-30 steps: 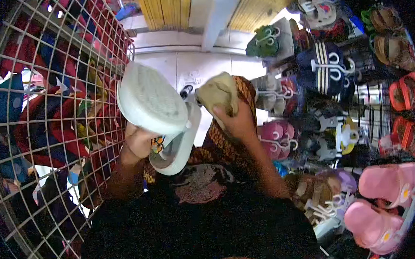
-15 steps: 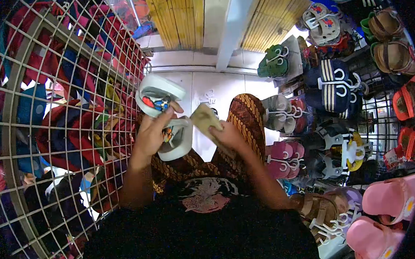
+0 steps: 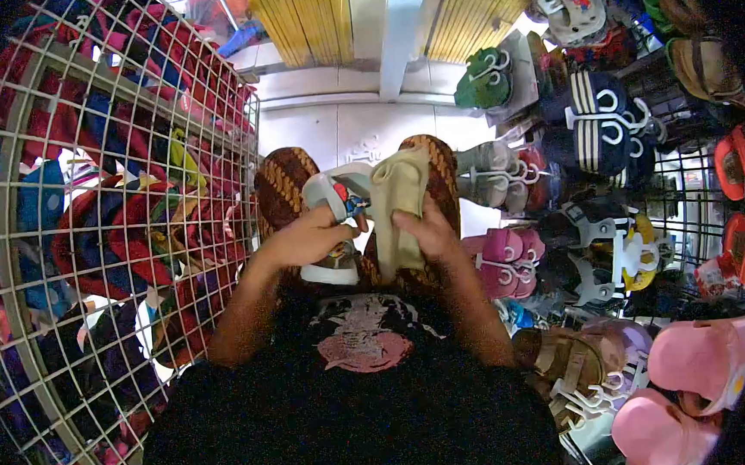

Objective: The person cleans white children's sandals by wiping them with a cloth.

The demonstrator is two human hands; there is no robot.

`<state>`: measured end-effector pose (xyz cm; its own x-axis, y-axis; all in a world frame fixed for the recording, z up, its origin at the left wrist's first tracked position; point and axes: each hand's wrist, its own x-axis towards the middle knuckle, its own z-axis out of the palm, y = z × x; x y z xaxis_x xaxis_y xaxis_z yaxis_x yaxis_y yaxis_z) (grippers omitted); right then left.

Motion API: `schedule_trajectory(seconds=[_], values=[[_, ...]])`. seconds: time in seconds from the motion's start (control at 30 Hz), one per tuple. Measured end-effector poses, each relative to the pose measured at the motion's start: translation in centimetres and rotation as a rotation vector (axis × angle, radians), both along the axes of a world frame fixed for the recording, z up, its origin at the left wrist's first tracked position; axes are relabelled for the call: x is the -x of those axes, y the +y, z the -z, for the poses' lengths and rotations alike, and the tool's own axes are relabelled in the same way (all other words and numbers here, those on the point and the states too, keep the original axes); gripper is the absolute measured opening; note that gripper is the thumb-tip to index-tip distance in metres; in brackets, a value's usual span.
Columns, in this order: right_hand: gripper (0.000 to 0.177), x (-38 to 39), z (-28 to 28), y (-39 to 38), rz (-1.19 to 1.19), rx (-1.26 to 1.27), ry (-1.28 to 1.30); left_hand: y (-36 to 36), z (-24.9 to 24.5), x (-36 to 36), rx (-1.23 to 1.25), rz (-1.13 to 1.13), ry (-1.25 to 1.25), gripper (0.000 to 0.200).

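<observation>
My left hand is wrapped round a pair of white sandals with colourful decorations on the straps. One sandal sits above the other, over my lap. Beside them, my right hand grips a folded beige cloth, fingers along its right side. The cloth's left edge lies right against the sandals and overlaps the upper one in this view. Both hands are over my patterned brown trousers.
A wire grid with many colourful items behind it rises on my left. On the right hang green clogs, navy striped sandals and pink clogs. White floor tiles lie ahead, before bamboo-like panels.
The sandals have come down and right towards my lap. The cloth has moved beside them and looks broader and upright. My left knee now shows, and the view has shifted slightly.
</observation>
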<state>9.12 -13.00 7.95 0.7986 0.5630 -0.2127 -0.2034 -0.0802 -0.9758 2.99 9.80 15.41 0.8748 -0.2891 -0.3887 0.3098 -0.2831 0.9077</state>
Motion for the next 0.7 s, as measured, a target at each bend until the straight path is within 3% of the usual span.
schedule_trajectory(seconds=[0.07,0.13,0.17,0.2,0.33,0.43,0.47,0.57,0.6,0.7], values=[[0.056,0.6,0.6,-1.0,-0.003,0.005,0.02,0.5,1.0,-0.7,-0.149,0.171,0.031,0.029],[0.05,-0.5,-2.5,-1.3,-0.183,0.02,-0.227,1.7,1.9,-1.8,-0.294,0.369,-0.098,0.034],[0.047,-0.5,-3.3,-1.5,-0.28,0.029,-0.341,1.6,0.7,-2.7,-0.127,0.291,0.228,0.039],[0.045,-0.6,-3.5,-1.5,-0.286,0.027,-0.205,2.0,1.5,-3.0,-0.124,0.345,0.188,0.039],[0.047,-0.9,-3.3,-1.7,-0.419,0.145,-0.167,2.2,3.3,-3.5,-0.156,0.56,0.048,0.04],[0.046,-0.2,-1.6,-1.4,-0.311,0.258,-0.056,1.4,1.7,-3.6,-0.293,0.471,-0.101,0.041],[0.043,0.4,-1.3,-0.9,-0.179,0.203,0.002,1.2,2.8,-3.1,-0.254,0.351,-0.146,0.042],[0.042,0.9,0.8,-0.2,-0.027,0.308,0.089,0.3,2.0,-3.5,-0.398,0.363,-0.065,0.046],[0.04,1.5,0.4,0.4,0.056,0.208,0.132,0.5,2.8,-3.1,-0.424,0.342,-0.12,0.046],[0.035,1.7,-1.8,1.2,-0.02,0.423,0.086,0.8,4.7,-2.8,-0.478,0.401,-0.06,0.047]])
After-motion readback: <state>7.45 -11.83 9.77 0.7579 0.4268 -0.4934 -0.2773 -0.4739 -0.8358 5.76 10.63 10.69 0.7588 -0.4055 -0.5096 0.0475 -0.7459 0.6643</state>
